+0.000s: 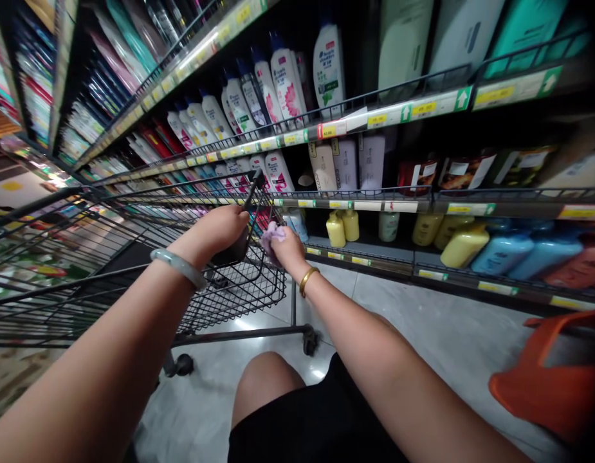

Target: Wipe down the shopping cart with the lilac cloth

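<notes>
My left hand (227,226), with a pale bangle at the wrist, is closed on the upper rim of a black wire shopping cart (229,305) at its near end; the fingertips are hidden. Close to its right, my right hand (288,249) grips a crumpled light purple cloth (272,239) beside the cart's end frame. A gold bangle sits on that wrist. Beyond both hands run shelves of shampoo bottles (285,80).
Price-tagged shelf edges (359,122) with wire rails cross the view. Yellow pump bottles (336,230) stand on the bottom shelf. An orange basket-like object (543,379) is on the grey tiled floor (398,302) at right. A cart wheel (310,341) stands near my knee.
</notes>
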Available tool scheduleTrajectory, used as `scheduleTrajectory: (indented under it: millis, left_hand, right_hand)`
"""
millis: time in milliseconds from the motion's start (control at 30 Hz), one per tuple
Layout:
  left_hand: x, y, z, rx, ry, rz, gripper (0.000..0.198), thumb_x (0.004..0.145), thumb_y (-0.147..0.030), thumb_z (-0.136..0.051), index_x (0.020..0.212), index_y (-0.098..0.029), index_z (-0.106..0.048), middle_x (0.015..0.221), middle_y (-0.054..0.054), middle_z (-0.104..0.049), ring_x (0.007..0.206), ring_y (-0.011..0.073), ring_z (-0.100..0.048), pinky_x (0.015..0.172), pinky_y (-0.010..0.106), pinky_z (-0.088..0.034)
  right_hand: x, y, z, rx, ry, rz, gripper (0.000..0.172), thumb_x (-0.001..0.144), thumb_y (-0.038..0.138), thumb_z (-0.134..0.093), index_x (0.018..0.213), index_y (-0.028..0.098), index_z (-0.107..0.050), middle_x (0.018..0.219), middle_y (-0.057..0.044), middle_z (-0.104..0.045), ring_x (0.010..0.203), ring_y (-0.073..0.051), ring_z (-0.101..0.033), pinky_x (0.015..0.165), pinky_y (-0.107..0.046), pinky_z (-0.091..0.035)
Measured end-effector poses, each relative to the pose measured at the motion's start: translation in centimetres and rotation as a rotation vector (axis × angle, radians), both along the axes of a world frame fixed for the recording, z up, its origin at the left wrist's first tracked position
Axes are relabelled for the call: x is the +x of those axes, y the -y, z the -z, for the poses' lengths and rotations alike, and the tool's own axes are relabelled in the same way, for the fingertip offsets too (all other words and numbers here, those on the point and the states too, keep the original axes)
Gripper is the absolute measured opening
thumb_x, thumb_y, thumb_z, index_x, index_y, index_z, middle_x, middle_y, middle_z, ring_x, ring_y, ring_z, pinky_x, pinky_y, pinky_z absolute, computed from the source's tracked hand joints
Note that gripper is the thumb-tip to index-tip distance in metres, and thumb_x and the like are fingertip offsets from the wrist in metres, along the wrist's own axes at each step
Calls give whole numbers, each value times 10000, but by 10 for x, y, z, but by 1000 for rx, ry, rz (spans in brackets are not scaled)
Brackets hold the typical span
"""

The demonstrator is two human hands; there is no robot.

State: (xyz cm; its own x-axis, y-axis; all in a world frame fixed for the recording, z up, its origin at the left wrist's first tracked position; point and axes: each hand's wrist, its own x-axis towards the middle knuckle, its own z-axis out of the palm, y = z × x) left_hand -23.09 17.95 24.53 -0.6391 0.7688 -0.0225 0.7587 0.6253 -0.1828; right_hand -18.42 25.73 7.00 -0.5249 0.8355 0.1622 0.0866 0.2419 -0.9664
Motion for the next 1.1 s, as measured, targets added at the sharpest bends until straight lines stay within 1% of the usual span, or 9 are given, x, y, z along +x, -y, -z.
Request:
scheduleTrajectory:
  millis: [200, 267, 333, 467, 633, 767, 933, 1033, 1100]
  left_hand:
    - [-7, -9, 1, -7, -18, 18, 463, 990, -321, -352, 1111, -59, -714, 1179, 249, -727, 1066, 295, -678, 921, 334, -493]
    - [-9, -11, 2, 1, -24, 15, 471, 988, -338, -361, 1117, -58, -717, 1189, 256, -727, 1068, 296, -681, 930, 338, -496]
    - [-10, -12, 2, 16, -33, -5, 497, 990, -386, -365, 1115, -64, -722, 1167, 255, -735, 1055, 298, -688, 927, 345, -506]
    - [-4, -8, 0, 80, -84, -64, 603, 999, -497, -300, 1024, -88, -743, 1096, 259, -741, 1035, 335, -695, 932, 414, -526]
    - [4, -6, 0, 143, -137, -92, 675, 992, -553, -246, 993, -110, -756, 1093, 268, -729, 1078, 400, -686, 945, 483, -529]
    - [5, -7, -2, 160, -149, -113, 677, 983, -577, -251, 993, -137, -765, 1086, 248, -732, 1071, 391, -686, 929, 457, -529]
    - [6, 10, -11, 136, -92, -81, 752, 953, -718, -258, 1030, -180, -778, 1014, 195, -753, 1011, 377, -696, 874, 445, -524]
    - [5, 29, -9, 112, -55, -36, 753, 922, -783, -293, 1239, -255, -726, 1126, 144, -759, 1086, 380, -688, 886, 431, -514]
    - [4, 38, -3, 79, -60, -53, 780, 938, -776, -219, 1196, -247, -730, 1121, 149, -755, 1087, 385, -688, 883, 439, -512]
  right_hand:
    - [11, 13, -39, 223, -226, 36, 243, 861, 283, -638, 1102, 249, -637, 1145, -34, -694, 1066, -191, -650, 954, -282, -511]
    - [10, 9, -34, 214, -143, 13, 222, 857, 280, -649, 1077, 255, -633, 1148, -42, -697, 1090, -210, -648, 974, -309, -505]
    - [6, 1, -21, 81, -24, -15, 218, 855, 299, -659, 1065, 257, -621, 1112, -52, -716, 1045, -231, -669, 929, -334, -522]
    - [0, -6, -11, -123, 20, 30, 362, 821, 353, -699, 1139, 242, -569, 1087, -69, -731, 956, -252, -703, 836, -351, -551]
    - [7, 9, -37, 115, -358, 45, 512, 869, 207, -621, 1363, 253, -492, 1281, -42, -689, 1134, -168, -675, 1001, -275, -528]
    - [8, 8, -28, 365, -322, -54, 430, 888, 151, -581, 1300, 259, -642, 1299, -52, -679, 1243, -186, -623, 1119, -295, -474]
    - [0, -8, 5, 187, 49, -73, 288, 873, 229, -650, 1137, 288, -748, 1082, -53, -716, 998, -216, -680, 931, -312, -551]
    - [2, -8, -2, 106, 33, -68, 269, 872, 278, -671, 1129, 294, -748, 1068, -44, -727, 972, -215, -687, 900, -310, -561]
    - [5, -1, -18, 151, -99, -50, 287, 876, 249, -656, 1151, 275, -735, 1122, -40, -725, 1046, -201, -685, 966, -294, -550]
